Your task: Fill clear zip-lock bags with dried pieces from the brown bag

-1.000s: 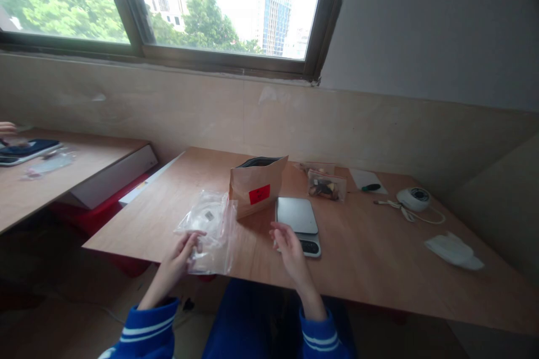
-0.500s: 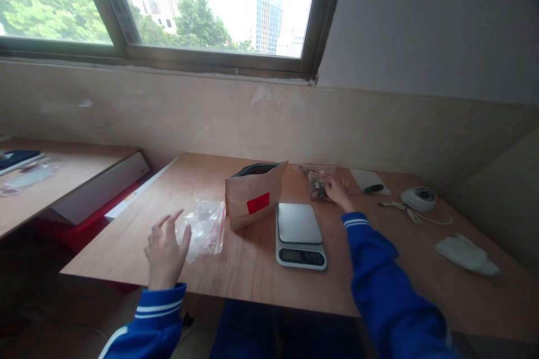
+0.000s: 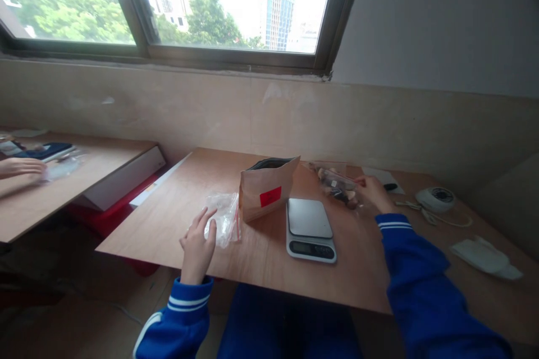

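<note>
My right hand point(image 3: 374, 192) pinches the edge of a clear zip bag point(image 3: 338, 186) with brown and dark pieces inside, at the back right of the table. What the pieces are is too small to tell. My left hand point(image 3: 197, 249) hangs open, fingers spread, near the front edge beside clear plastic zip bags point(image 3: 226, 216). Between the hands stands a brown paper pouch point(image 3: 257, 197) with a red label, its top gaping. A kitchen scale point(image 3: 310, 219) with a bare metal plate sits to the pouch's right.
On the right lie a white dome camera point(image 3: 434, 199) with its cable, a dark-handled tool point(image 3: 391, 187) on white paper, and a folded white item point(image 3: 484, 256). At a left-hand table point(image 3: 105, 171), another person's hand point(image 3: 21, 167) touches clear plastic.
My right hand has moved right and now grips the filled zip bag by its edge, drawing it out. The view has shifted left, and another person's hand has appeared there.
</note>
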{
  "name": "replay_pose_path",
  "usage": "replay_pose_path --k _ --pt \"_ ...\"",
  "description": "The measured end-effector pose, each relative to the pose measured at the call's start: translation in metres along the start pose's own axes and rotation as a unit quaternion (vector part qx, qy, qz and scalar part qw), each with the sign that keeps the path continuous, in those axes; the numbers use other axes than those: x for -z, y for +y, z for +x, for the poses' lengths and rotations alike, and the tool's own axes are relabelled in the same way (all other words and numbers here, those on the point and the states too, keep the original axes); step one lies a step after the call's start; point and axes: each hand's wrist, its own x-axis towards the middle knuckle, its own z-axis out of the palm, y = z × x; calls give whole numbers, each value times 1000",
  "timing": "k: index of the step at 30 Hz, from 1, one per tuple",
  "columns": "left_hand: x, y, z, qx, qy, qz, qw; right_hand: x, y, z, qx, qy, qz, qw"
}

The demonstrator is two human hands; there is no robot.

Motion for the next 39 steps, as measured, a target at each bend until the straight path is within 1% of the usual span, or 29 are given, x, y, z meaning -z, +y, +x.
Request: replay_pose_path --k 1,2,3,4,6,8,9,11,13,14,15,16,18,20,23,27,31,35,39 --pt "4 6 -5 -2 -8 -56 998 9 0 -10 3 -2 20 1000" --pt "6 13 -12 -2 -30 -116 993 19 0 -24 2 -2 46 999" --pt "7 22 -21 5 -66 -173 983 27 -2 -41 -4 6 76 997" --pt "6 32 -32 13 -109 -230 967 35 -5 -61 -11 22 112 993" --pt "-1 55 -57 18 -176 -315 932 45 -17 -109 -43 81 152 984" --pt "-13 78 -83 30 -241 -375 895 47 -38 -156 -97 125 173 972" --pt "-20 89 -95 36 -267 -400 876 47 -53 -176 -111 130 195 966" --pt "-33 107 -115 44 -311 -443 839 44 -87 -205 -123 95 265 952" --pt "-44 120 -126 54 -336 -478 809 45 -123 -221 -103 -6 352 930" --pt "-47 124 -128 59 -334 -490 803 47 -140 -225 -89 -43 388 916" --pt "-49 126 -128 64 -322 -498 803 51 -154 -226 -79 -69 414 904" --pt "-49 128 -127 67 -305 -503 806 56 -166 -227 -71 -83 425 899" --pt "-47 129 -121 67 -266 -508 817 66 -182 -228 -57 -89 427 898" --pt "-43 129 -113 49 -246 -500 829 75 -190 -229 -41 -114 433 893" --pt "-37 127 -104 24 -242 -471 848 79 -194 -233 -24 -156 456 876" --pt "-35 119 -100 36 -223 -463 857 68 -202 -237 -18 -167 464 870" --pt "-32 105 -99 31 -194 -429 881 53 -214 -239 -45 -203 518 830" --pt "-30 93 -94 24 -200 -407 891 46 -221 -236 -63 -231 564 790" --pt "-30 88 -87 10 -200 -411 889 44 -219 -228 -56 -248 573 779"
